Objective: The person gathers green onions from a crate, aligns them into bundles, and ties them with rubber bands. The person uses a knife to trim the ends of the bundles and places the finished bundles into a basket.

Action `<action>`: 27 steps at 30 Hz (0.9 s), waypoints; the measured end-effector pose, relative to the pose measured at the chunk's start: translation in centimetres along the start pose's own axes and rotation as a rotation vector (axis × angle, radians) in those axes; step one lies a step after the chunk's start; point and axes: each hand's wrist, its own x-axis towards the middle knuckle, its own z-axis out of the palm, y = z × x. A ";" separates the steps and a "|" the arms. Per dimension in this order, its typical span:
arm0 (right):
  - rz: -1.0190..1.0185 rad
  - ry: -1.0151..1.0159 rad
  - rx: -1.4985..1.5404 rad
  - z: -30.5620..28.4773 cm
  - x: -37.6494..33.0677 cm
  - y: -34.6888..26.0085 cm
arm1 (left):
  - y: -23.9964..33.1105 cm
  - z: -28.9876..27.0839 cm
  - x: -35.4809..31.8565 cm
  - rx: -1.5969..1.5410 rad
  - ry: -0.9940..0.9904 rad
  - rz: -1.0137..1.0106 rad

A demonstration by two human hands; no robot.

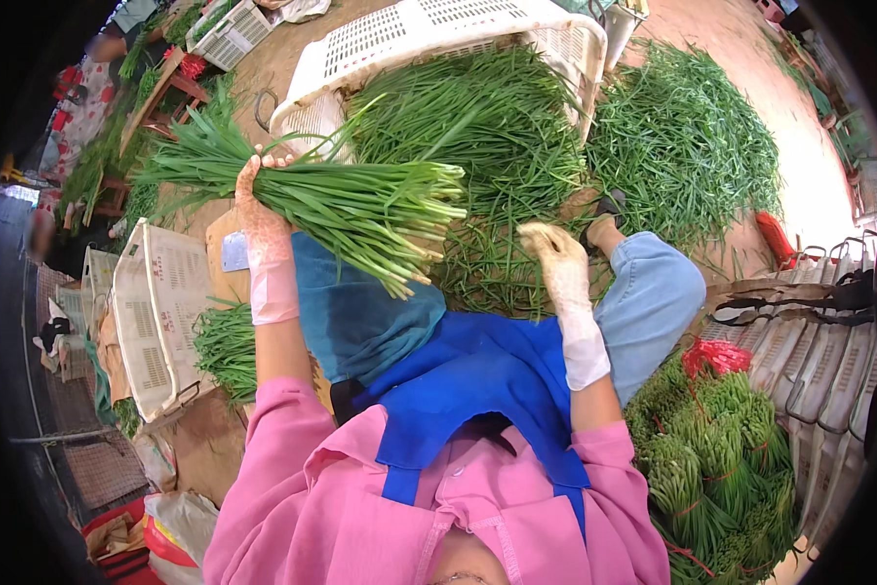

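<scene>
A thick bunch of garlic chives point(360, 200) lies sideways in front of me, pale cut ends to the right and green leaf tips to the left. My left hand point(260, 190), in a thin glove, is wrapped round it toward the leafy part. My right hand point(555, 255), also gloved, hovers right of the cut ends, apart from the bunch. Its fingers are curled together; whether they hold anything is hidden. Beyond both hands, a big heap of loose chives point(477, 117) spills out of a tipped white plastic crate point(438, 24).
Another loose chive heap point(687, 146) lies on the floor at the right. Tied bunches point(721, 468) with red ties are stacked at the lower right, beside a red bundle of ties point(716, 357). A white crate point(160, 312) and more chives point(226, 349) stand at my left.
</scene>
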 end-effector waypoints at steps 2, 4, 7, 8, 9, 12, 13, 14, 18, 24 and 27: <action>-0.097 -0.151 -0.148 1.7 1.5 -2.8 | -0.6 -0.1 -0.3 -0.009 -0.071 0.018; -0.070 -0.206 -0.371 5.0 3.0 -1.7 | -1.3 1.1 -1.2 -0.006 -0.161 -0.003; 0.438 -0.215 0.059 8.9 3.9 -3.2 | -2.8 1.8 -2.6 0.033 -0.213 -0.043; 0.471 -0.146 0.349 9.0 3.8 -1.3 | -3.2 2.0 -2.5 0.035 -0.213 -0.063; 0.469 -0.143 0.431 9.0 3.6 -0.9 | -3.3 1.6 -2.5 0.045 -0.201 -0.072; 0.400 -0.188 0.198 8.1 2.6 -0.7 | -3.3 1.7 -2.9 0.014 -0.121 -0.118; -0.278 -0.171 -0.351 7.7 2.6 1.7 | -3.3 1.1 -2.7 0.017 -0.103 -0.107; -0.319 -0.067 -0.519 6.2 1.8 3.7 | -3.3 0.6 -2.4 0.019 -0.086 -0.097; 0.022 0.150 -0.731 0.6 1.5 6.1 | -2.7 0.5 -2.2 0.007 -0.085 -0.092; -0.577 -0.181 -0.536 5.6 1.6 -4.8 | -2.9 0.2 -2.1 0.134 0.023 -0.123; -0.731 -0.187 -0.865 7.5 1.0 -3.4 | -3.3 1.2 -1.8 0.079 0.055 -0.160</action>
